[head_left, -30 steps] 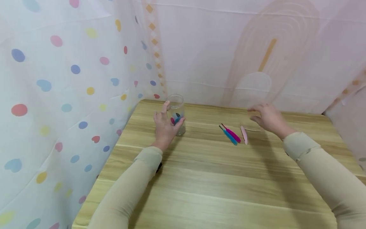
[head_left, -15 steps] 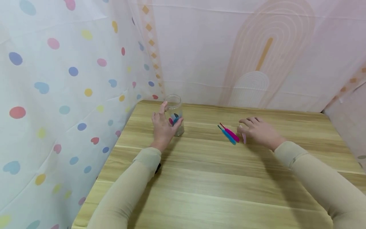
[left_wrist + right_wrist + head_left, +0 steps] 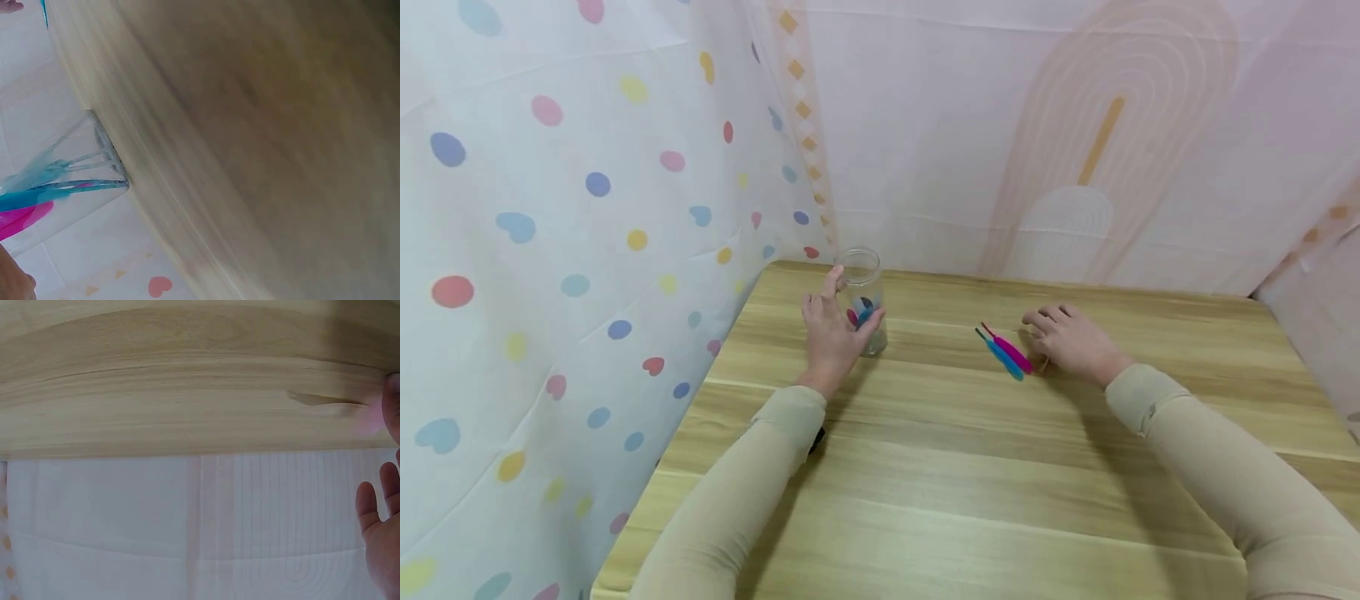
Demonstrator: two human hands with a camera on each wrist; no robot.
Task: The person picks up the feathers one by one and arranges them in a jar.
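A spotted curtain (image 3: 550,250) hangs at the far left, along the left edge of the wooden worktop (image 3: 970,467). Taking the clear glass jar (image 3: 862,293) as the landmark: it stands upright near the worktop's far left corner, with blue and magenta feathers inside it. The left hand (image 3: 832,333) grips the jar from its near left side, thumb and fingers curled round the glass. In the left wrist view the jar (image 3: 75,181) shows blurred, with blue and pink feathers in it. Well to the right of the jar, a blue feather (image 3: 1002,356) and a magenta feather (image 3: 1011,350) lie side by side on the worktop. Just right of them, the right hand (image 3: 1071,342) rests palm down on the worktop, fingers loosely bent over a pale pink feather (image 3: 1042,364), which is mostly hidden; whether it pinches that feather cannot be told. Behind the jar hangs a pink backdrop (image 3: 1075,142) with an arch print.
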